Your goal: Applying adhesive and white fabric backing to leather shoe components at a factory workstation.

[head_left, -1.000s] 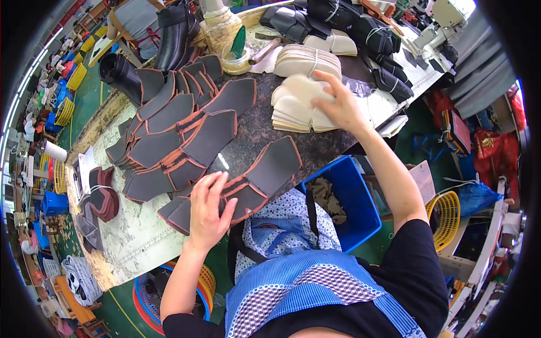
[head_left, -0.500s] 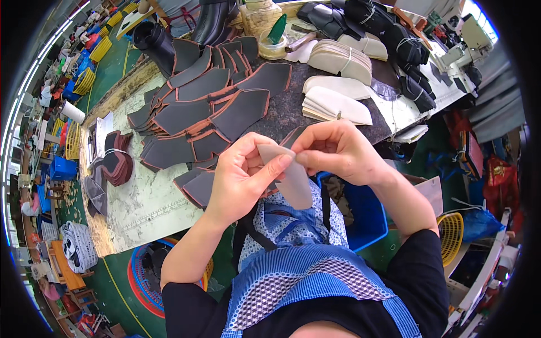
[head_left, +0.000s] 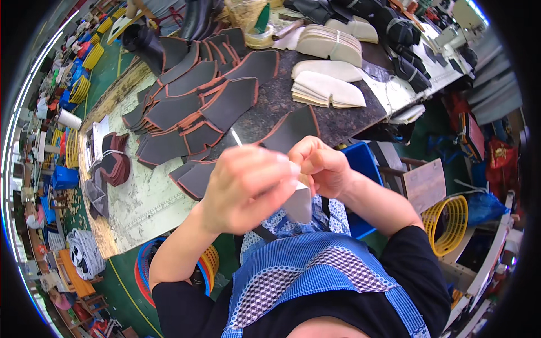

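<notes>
My left hand (head_left: 245,188) is smeared by motion, its fingers bent in front of my right hand; what they hold cannot be made out. My right hand (head_left: 322,168) is closed in a pinch at the upper part of a pale grey sheet piece (head_left: 298,205), which hangs down in front of my apron. Just beyond both hands shows a dark leather piece (head_left: 293,128) with red-brown edges. A thin white sliver (head_left: 236,137) sticks out above my left hand; its kind is unclear. Further left, several similar dark leather pieces (head_left: 174,107) lie overlapping on the table.
Stacked cream shaped pieces (head_left: 329,45) lie at the back, and more cream pieces (head_left: 327,87) nearer. A glue pot (head_left: 259,38) with a green-handled tool stands behind. Tied maroon pieces (head_left: 115,160) lie left. A blue bin (head_left: 360,163) and yellow basket (head_left: 445,222) stand right.
My left hand has moved up across the front of my right hand and blurs. The pale piece is now mostly behind its fingers. More of the dark leather piece shows beyond the hands.
</notes>
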`<state>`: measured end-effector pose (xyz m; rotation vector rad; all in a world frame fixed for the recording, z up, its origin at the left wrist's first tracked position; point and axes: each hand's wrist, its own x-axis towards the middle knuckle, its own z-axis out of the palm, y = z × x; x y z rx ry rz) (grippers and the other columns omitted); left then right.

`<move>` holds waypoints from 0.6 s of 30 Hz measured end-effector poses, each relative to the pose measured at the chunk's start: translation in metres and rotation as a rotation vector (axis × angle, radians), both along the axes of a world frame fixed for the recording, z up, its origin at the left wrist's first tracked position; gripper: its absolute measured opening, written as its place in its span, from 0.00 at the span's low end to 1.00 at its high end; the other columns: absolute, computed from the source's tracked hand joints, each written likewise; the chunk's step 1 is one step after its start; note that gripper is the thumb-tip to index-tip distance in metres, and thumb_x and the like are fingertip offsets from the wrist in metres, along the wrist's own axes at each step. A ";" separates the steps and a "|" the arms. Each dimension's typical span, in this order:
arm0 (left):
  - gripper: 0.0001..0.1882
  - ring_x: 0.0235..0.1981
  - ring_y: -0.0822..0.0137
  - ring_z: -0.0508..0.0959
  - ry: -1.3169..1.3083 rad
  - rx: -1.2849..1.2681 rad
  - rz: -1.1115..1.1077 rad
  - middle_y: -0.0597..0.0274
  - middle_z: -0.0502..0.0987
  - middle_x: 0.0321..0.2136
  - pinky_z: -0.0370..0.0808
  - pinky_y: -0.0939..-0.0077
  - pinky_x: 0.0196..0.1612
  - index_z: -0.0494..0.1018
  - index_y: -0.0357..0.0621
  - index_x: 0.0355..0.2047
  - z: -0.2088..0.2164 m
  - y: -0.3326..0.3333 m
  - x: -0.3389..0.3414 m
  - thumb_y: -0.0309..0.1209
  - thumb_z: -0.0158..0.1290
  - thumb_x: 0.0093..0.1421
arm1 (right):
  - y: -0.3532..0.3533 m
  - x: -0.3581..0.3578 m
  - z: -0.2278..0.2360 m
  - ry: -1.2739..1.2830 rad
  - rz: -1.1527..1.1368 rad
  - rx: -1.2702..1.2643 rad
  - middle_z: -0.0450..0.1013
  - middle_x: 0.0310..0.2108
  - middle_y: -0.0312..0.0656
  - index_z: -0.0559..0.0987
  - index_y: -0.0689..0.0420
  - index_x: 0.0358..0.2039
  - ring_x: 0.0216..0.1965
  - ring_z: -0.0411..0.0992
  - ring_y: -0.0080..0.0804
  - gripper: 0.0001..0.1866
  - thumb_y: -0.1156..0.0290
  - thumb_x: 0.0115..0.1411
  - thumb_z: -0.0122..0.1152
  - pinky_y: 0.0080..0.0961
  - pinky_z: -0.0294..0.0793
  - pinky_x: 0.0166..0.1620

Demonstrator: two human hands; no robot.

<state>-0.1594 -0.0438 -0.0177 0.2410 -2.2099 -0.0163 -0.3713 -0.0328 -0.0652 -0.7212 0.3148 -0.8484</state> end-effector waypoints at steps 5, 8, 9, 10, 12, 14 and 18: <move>0.11 0.47 0.64 0.80 -0.124 -0.064 -0.018 0.64 0.81 0.46 0.78 0.66 0.52 0.79 0.46 0.32 -0.008 0.051 0.026 0.24 0.66 0.47 | -0.003 -0.047 -0.048 -0.053 -0.710 0.308 0.73 0.25 0.38 0.79 0.57 0.31 0.21 0.68 0.25 0.11 0.64 0.57 0.52 0.22 0.63 0.21; 0.12 0.50 0.60 0.82 -0.124 0.307 -0.010 0.58 0.82 0.48 0.78 0.62 0.54 0.71 0.47 0.29 -0.018 0.078 0.048 0.22 0.64 0.51 | 0.029 -0.157 -0.118 0.243 -0.768 0.202 0.75 0.27 0.36 0.77 0.54 0.26 0.27 0.73 0.21 0.09 0.65 0.61 0.56 0.22 0.65 0.24; 0.14 0.52 0.55 0.81 -0.045 0.713 -0.062 0.52 0.82 0.48 0.78 0.61 0.55 0.66 0.47 0.29 -0.025 0.084 0.052 0.20 0.63 0.54 | 0.056 -0.187 -0.134 0.829 -0.633 0.086 0.75 0.24 0.35 0.76 0.53 0.21 0.26 0.72 0.20 0.13 0.66 0.62 0.57 0.23 0.64 0.23; 0.17 0.54 0.51 0.81 0.054 1.108 -0.112 0.47 0.82 0.49 0.77 0.59 0.56 0.61 0.47 0.29 -0.033 0.092 0.056 0.19 0.61 0.57 | 0.077 -0.208 -0.145 1.322 -0.355 0.119 0.76 0.21 0.39 0.79 0.56 0.20 0.24 0.75 0.27 0.16 0.62 0.62 0.61 0.27 0.70 0.26; 0.16 0.56 0.57 0.78 0.384 1.783 -0.040 0.36 0.80 0.50 0.75 0.69 0.55 0.58 0.47 0.33 -0.051 0.115 0.070 0.22 0.58 0.64 | 0.120 -0.221 -0.154 2.154 0.205 -0.441 0.80 0.26 0.48 0.88 0.53 0.30 0.31 0.81 0.43 0.16 0.52 0.56 0.69 0.38 0.79 0.37; 0.17 0.44 0.73 0.77 0.415 1.920 0.062 0.51 0.81 0.41 0.72 0.79 0.46 0.58 0.48 0.32 -0.056 0.113 0.072 0.25 0.58 0.65 | 0.083 -0.152 -0.087 1.395 0.010 -0.029 0.80 0.37 0.46 0.86 0.59 0.41 0.39 0.80 0.37 0.24 0.49 0.57 0.68 0.31 0.78 0.42; 0.18 0.35 0.80 0.72 0.678 1.830 -0.077 0.66 0.75 0.32 0.69 0.83 0.40 0.57 0.50 0.30 -0.054 0.083 0.067 0.26 0.59 0.65 | 0.025 -0.040 0.001 0.641 0.052 -0.504 0.75 0.49 0.43 0.79 0.63 0.54 0.49 0.74 0.30 0.30 0.48 0.64 0.63 0.26 0.75 0.49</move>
